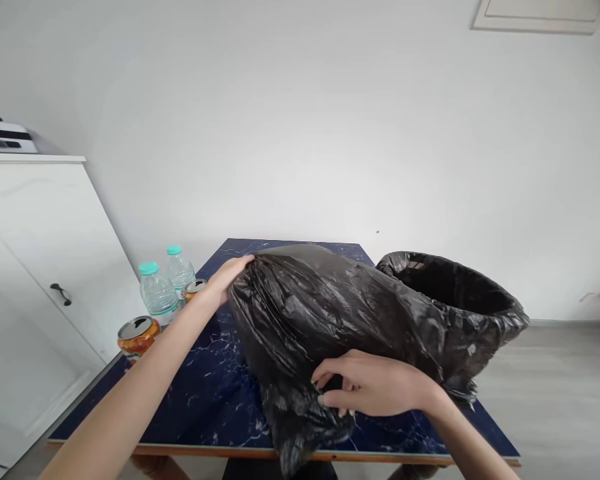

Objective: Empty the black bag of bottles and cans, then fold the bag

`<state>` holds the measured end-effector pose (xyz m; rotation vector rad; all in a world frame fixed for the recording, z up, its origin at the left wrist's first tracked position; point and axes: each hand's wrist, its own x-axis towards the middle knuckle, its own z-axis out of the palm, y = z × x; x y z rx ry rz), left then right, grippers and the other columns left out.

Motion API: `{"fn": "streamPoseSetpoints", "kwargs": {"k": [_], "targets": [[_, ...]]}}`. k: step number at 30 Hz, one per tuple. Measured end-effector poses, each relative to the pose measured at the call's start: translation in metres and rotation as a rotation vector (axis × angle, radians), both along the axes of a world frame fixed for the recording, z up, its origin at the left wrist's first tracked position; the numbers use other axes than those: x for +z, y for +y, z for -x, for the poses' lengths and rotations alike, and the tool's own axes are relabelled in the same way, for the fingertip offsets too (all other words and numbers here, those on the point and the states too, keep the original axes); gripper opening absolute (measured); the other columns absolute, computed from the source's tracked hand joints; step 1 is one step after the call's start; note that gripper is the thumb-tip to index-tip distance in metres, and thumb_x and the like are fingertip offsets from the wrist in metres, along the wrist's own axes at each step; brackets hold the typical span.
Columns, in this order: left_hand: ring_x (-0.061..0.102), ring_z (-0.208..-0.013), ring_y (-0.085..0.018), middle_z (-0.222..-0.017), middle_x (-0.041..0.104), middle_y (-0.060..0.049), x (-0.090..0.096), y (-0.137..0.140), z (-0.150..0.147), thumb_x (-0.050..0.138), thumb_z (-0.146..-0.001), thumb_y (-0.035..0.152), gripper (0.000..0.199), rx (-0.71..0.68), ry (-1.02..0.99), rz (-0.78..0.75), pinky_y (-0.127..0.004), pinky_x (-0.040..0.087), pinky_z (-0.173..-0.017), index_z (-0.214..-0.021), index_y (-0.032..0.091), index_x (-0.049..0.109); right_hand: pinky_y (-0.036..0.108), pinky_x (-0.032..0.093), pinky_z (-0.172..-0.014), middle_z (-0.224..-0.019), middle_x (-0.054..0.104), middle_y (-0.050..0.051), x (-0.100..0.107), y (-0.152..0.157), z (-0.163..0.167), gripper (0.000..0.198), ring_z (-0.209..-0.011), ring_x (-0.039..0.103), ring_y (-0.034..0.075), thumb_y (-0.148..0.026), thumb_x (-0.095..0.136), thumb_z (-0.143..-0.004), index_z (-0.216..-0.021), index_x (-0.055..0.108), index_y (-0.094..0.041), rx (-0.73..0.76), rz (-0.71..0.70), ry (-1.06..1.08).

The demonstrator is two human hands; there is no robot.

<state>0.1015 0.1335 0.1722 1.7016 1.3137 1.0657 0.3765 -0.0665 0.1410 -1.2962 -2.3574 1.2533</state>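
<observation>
A large black plastic garbage bag (pixel 325 293) stretches across the middle of the table. Its upper left part is bunched where my left hand (pixel 233 272) closes round it. My right hand (pixel 373 383) is at the front of the bag, thumb and fingers curved and apart, with nothing visible between them. I cannot make out whether its fingertips touch the plastic. Below that hand, a loose end of the bag hangs over the table's front edge. To the right stands a bin (pixel 480 327) lined with black plastic, its mouth open; the bag lies against it.
Two clear bottles with teal caps, a near one (pixel 157 293) and a far one (pixel 180 267), stand on the left beside an orange can (pixel 139 337) and a second can (pixel 195 288). The dark blue marbled table (pixel 205 407) has a white cabinet (pixel 35 267) to its left and a wall behind.
</observation>
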Motion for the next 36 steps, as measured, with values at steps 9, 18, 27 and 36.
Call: {"fn": "streamPoseSetpoints", "kwargs": {"k": [9, 18, 27, 36], "targets": [[0.069, -0.105, -0.039, -0.092, 0.074, -0.014, -0.057, 0.020, 0.037, 0.067, -0.085, 0.037, 0.015, 0.003, 0.727, -0.183, -0.047, 0.051, -0.094, -0.085, 0.023, 0.066, 0.048, 0.051, -0.117, -0.149, 0.066, 0.014, -0.033, -0.001, 0.058, 0.034, -0.138, 0.064, 0.032, -0.027, 0.054, -0.108, -0.138, 0.067, -0.018, -0.195, -0.529, -0.103], [0.051, -0.151, -0.030, -0.153, 0.067, -0.009, -0.101, -0.002, 0.027, 0.054, -0.106, 0.053, 0.044, -0.516, 0.867, -0.374, -0.042, 0.034, -0.127, -0.139, 0.029, 0.070, 0.071, 0.021, -0.131, -0.178, 0.021, 0.021, -0.100, 0.023, 0.089, 0.077, -0.165, 0.015, 0.045, -0.062, 0.030, -0.114, -0.170, 0.036, -0.010, -0.318, -0.579, -0.360], [0.019, -0.168, -0.036, -0.180, 0.026, -0.006, -0.166, 0.021, 0.059, 0.032, -0.110, 0.067, 0.072, -0.395, 0.921, -0.257, -0.054, 0.021, -0.133, -0.172, 0.030, 0.036, 0.069, 0.016, -0.133, -0.178, 0.020, 0.022, -0.117, 0.049, 0.076, 0.062, -0.166, 0.010, 0.044, -0.038, 0.037, -0.115, -0.168, 0.040, -0.005, -0.439, -0.590, -0.437], [0.020, -0.165, -0.049, -0.177, 0.032, -0.022, -0.209, 0.021, -0.003, 0.024, -0.112, 0.058, 0.075, -0.077, 0.923, -0.284, -0.074, 0.023, -0.127, -0.172, 0.014, 0.034, 0.068, 0.016, -0.134, -0.175, 0.025, 0.022, -0.112, 0.027, 0.155, 0.077, -0.165, 0.017, 0.045, -0.056, 0.036, -0.113, -0.168, 0.036, -0.002, -0.416, -0.534, -0.334]]}}
